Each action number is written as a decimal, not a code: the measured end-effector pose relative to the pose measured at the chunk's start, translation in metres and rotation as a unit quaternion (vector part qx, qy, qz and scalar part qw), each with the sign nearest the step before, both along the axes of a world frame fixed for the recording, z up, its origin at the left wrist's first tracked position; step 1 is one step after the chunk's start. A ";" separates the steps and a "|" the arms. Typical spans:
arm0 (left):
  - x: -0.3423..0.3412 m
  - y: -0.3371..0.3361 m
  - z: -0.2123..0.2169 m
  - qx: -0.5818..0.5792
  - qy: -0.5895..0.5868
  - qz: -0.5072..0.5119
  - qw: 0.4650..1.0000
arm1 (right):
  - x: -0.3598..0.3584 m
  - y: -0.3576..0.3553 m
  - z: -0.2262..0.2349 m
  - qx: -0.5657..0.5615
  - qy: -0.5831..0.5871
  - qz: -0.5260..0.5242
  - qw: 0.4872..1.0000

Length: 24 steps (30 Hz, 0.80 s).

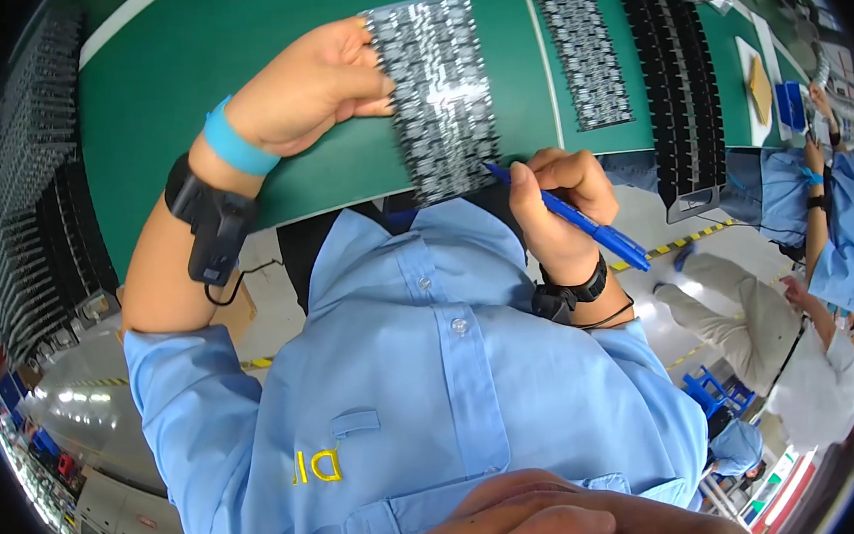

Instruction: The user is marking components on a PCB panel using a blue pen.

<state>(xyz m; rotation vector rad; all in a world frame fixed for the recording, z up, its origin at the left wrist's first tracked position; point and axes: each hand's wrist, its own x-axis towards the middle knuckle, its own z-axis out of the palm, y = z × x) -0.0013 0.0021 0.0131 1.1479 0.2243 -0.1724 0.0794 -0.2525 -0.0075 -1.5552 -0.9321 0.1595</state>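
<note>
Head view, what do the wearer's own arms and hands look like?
Light blue sleeves end near the elbows. The bare left hand has a bright blue wristband and, further up, a black device with a black cable; the bare right hand has a black wrist strap and thin dark cable.

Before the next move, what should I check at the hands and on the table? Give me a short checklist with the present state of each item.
1. Left hand grips the silvery patterned panel: ok, fingers and thumb at its left edge.
2. Right hand holds the blue pen: ok, narrow end toward the panel's lower right corner.
3. Pen touching the panel: cannot tell from this view.
4. Second panel apart from the held one: ok, it lies on the green table to the right.
5. Blue wristband on the left wrist: ok, in place.
</note>
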 end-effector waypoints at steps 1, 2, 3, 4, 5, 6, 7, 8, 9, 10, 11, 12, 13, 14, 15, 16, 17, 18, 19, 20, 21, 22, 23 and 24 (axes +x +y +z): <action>0.000 0.005 -0.001 0.005 -0.006 -0.007 1.000 | 0.004 0.000 0.001 0.005 -0.006 -0.007 1.000; -0.001 0.011 -0.006 0.002 -0.004 -0.008 1.000 | 0.010 0.001 0.001 -0.007 0.002 -0.005 1.000; -0.001 0.012 -0.007 -0.003 0.001 -0.009 1.000 | 0.012 0.000 0.001 -0.021 0.012 -0.003 1.000; 0.000 0.012 -0.007 -0.008 0.007 -0.010 1.000 | 0.015 -0.002 0.000 -0.035 0.023 0.000 0.999; 0.002 0.012 -0.008 -0.007 0.006 -0.016 1.000 | 0.016 -0.003 0.000 -0.033 0.022 -0.006 0.999; 0.002 0.011 -0.008 -0.005 0.010 0.000 1.000 | 0.016 -0.003 -0.001 -0.035 0.010 0.001 0.999; 0.001 0.008 -0.007 -0.003 0.014 0.016 1.000 | 0.016 -0.003 -0.001 -0.038 0.000 0.010 0.999; 0.000 0.006 -0.006 -0.002 0.020 0.034 0.999 | 0.016 -0.003 -0.002 -0.041 -0.010 0.020 0.999; 0.000 0.004 -0.003 -0.002 0.023 0.032 0.999 | 0.017 -0.004 -0.003 -0.041 -0.007 0.017 0.999; 0.000 0.003 0.002 -0.001 0.026 0.040 0.999 | 0.017 -0.004 -0.002 -0.042 -0.020 0.017 0.999; 0.000 0.002 0.006 0.000 0.030 0.048 0.998 | 0.018 -0.004 -0.002 -0.043 -0.033 0.017 0.998; 0.001 0.002 0.008 0.001 0.033 0.056 0.998 | 0.018 -0.004 -0.002 -0.044 -0.046 0.018 0.998; 0.001 0.002 0.007 0.001 0.035 0.055 0.998 | 0.019 -0.004 -0.002 -0.045 -0.044 0.017 0.998; 0.001 0.003 0.006 0.010 0.038 0.054 0.998 | 0.020 -0.004 -0.002 -0.045 -0.049 0.024 0.998; 0.001 0.004 0.005 0.020 0.041 0.053 0.998 | 0.021 -0.004 -0.001 -0.045 -0.054 0.031 0.997; 0.000 0.006 0.004 0.030 0.044 0.052 0.997 | 0.021 -0.005 -0.001 -0.045 -0.059 0.038 0.997; -0.001 0.009 0.000 0.029 0.045 0.051 0.997 | 0.021 -0.004 -0.001 -0.045 -0.057 0.038 0.997; -0.001 0.013 -0.006 0.026 0.045 0.044 0.998 | 0.020 -0.003 -0.002 -0.044 -0.052 0.029 0.997; -0.001 0.015 -0.010 0.024 0.045 0.037 0.998 | 0.019 -0.002 -0.002 -0.042 -0.047 0.021 0.998; -0.002 0.017 -0.013 0.021 0.045 0.030 0.998 | 0.019 -0.001 -0.002 -0.040 -0.042 0.012 0.998; -0.003 0.018 -0.017 0.020 0.046 0.031 0.998 | 0.018 -0.001 -0.002 -0.040 -0.041 0.013 0.998; -0.004 0.018 -0.018 0.019 0.041 0.032 0.998 | 0.018 0.000 -0.002 -0.041 -0.043 0.010 0.998; -0.004 0.018 -0.018 0.018 0.037 0.033 0.999 | 0.018 0.000 -0.001 -0.042 -0.045 0.007 0.998; -0.004 0.017 -0.017 0.017 0.032 0.034 0.999 | 0.018 0.001 -0.001 -0.043 -0.046 0.004 0.998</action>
